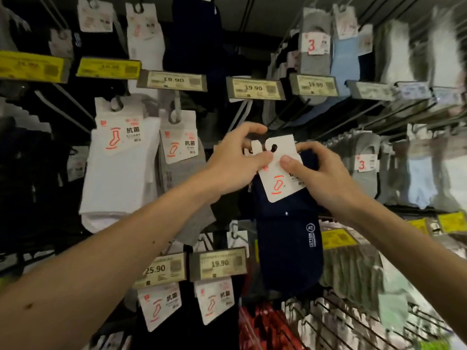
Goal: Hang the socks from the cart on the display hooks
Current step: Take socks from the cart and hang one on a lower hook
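Sock-hung display wall [177,82] behind: left hand [235,162] and right hand [318,173] both pinch the white card [278,183] of navy socks [290,248].

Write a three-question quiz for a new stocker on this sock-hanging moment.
1. True or false: the left hand and the right hand both hold the white card of the navy socks.
2. Multiple choice: the word printed on the navy socks is A) WOOL, B) COTTON, C) NYLON.
3. Fill in: the price label just left of the bottom 19.90 label reads ____.
Key: 1 true; 2 B; 3 25.90.
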